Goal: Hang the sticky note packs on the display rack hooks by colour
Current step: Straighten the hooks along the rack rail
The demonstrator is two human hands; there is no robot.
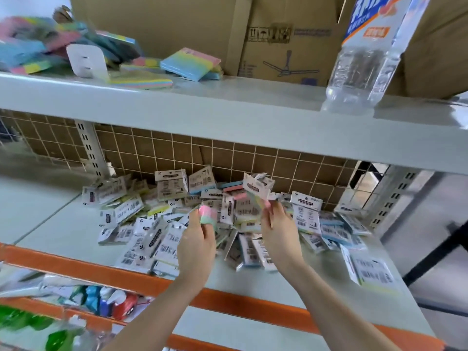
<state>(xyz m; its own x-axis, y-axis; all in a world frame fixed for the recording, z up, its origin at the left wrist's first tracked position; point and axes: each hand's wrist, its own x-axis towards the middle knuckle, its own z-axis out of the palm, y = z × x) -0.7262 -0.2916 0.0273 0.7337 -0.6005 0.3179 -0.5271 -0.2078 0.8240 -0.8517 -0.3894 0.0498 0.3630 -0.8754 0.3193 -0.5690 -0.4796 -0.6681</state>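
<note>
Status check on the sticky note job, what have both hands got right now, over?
Left hand grips a pink-green pack. Right hand pinches a carded pack, raised. Loose pile of packs beneath on the shelf. No hooks in view.

So there's a big messy pile of sticky note packs (pixel 162 234) dumped on the middle shelf (pixel 63 224), mostly lying flat with the white barcode cards facing up and pastel edges peeking out. One pink-and-green pack (pixel 208 216) is held up in the left hand (pixel 196 245). The right hand (pixel 279 233) pinches another pastel pack (pixel 257 191) by its bottom, white header card pointing up, above the pile.
</note>
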